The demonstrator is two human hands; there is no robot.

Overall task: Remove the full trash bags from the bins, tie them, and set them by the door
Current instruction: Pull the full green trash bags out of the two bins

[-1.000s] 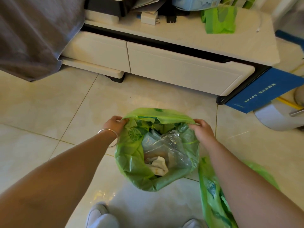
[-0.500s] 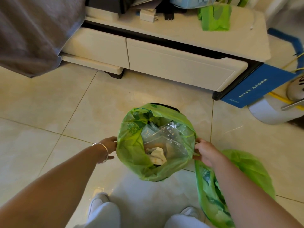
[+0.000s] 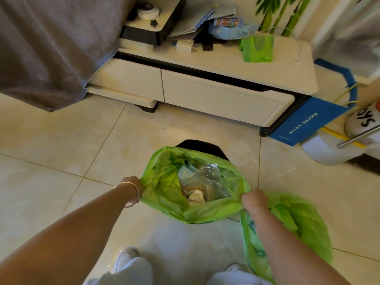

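Trash bag (image 3: 164, 188) in black bin (image 3: 202, 147): we reach down, arms extended, left hand (image 3: 131, 185) and right hand (image 3: 254, 200) each gripping its rim on opposite sides.

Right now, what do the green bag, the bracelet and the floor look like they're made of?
Bag: thin plastic film, translucent and crinkled.
Bracelet: probably metal, a slim bangle with a silvery shine.
Floor: likely glazed ceramic or stone tile, glossy cream with straight grout lines.
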